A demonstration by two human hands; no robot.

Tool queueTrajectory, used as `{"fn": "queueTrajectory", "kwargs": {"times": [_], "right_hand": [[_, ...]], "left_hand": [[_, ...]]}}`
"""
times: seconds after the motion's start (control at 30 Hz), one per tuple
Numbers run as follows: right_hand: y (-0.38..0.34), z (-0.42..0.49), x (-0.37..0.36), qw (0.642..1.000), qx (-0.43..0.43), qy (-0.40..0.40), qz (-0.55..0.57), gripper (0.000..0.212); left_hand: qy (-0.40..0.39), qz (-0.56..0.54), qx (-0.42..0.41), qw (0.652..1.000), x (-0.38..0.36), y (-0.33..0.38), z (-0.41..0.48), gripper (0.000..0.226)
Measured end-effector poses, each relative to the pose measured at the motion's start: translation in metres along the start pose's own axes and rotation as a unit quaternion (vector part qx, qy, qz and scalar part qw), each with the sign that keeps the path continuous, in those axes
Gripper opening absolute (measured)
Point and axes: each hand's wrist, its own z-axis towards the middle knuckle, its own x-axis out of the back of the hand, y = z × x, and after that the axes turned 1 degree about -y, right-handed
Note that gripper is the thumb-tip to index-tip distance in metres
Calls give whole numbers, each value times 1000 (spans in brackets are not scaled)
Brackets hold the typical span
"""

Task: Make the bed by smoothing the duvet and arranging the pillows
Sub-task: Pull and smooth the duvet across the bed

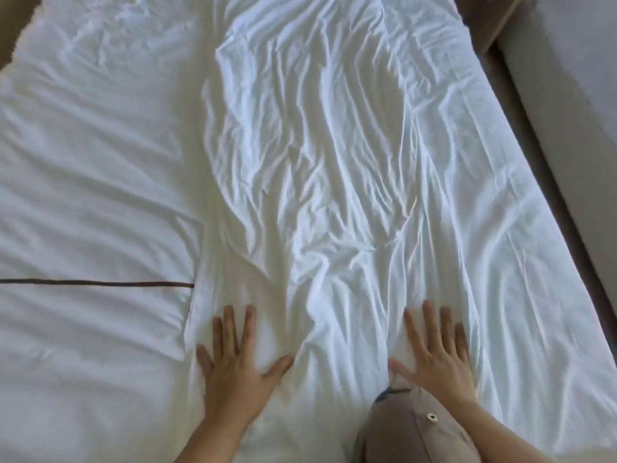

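Left hand [233, 359] and right hand [437, 357] lie flat with fingers spread, pressing on the white duvet [317, 162] beneath them and gripping nothing. Deep creases run ahead of and between the palms. An uneven push could bunch that middle ridge tighter rather than flatten it.

White duvet [334, 162]; pillow [83, 228] white with a seemingly dark-brown stripe.

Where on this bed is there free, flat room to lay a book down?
The smoothest free patch is the left layer of bedding, above and below its brown stripe. The right strip along the bed edge is free too, lightly creased. The wrinkled middle is ridged, and the left hand and right hand press flat on its near end.
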Motion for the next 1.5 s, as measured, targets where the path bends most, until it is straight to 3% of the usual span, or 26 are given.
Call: {"fn": "queueTrajectory", "kwargs": {"times": [0.3, 0.6, 0.67, 0.8, 0.93, 1.1, 1.3, 1.5], "right_hand": [[13, -66, -33, 998, 13, 51, 18, 89], [8, -45, -59, 997, 20, 73, 0, 90], [6, -48, -49, 999, 11, 49, -14, 88], [-16, -65, 12, 995, -46, -81, -34, 82], [-73, -102, 96, 992, -18, -117, -53, 64], [-177, -170, 160, 984, 149, -95, -3, 57], [-316, -204, 190, 955, 292, -59, -5, 51], [-465, -204, 163, 926, 372, -39, -58, 56]], "left_hand": [[20, 30, -38, 999, -25, -55, -72, 109], [47, 26, -34, 998, -62, -76, -55, 97], [23, 45, -18, 999, -51, -68, -61, 96], [-60, 39, 60, 996, 2, -44, -91, 96], [-79, -45, 75, 993, 69, -28, -159, 76], [-13, -76, 135, 988, 138, -64, -255, 80], [48, -197, 227, 953, 189, -156, -316, 77], [62, -271, 259, 925, 203, -297, -313, 76]]}}
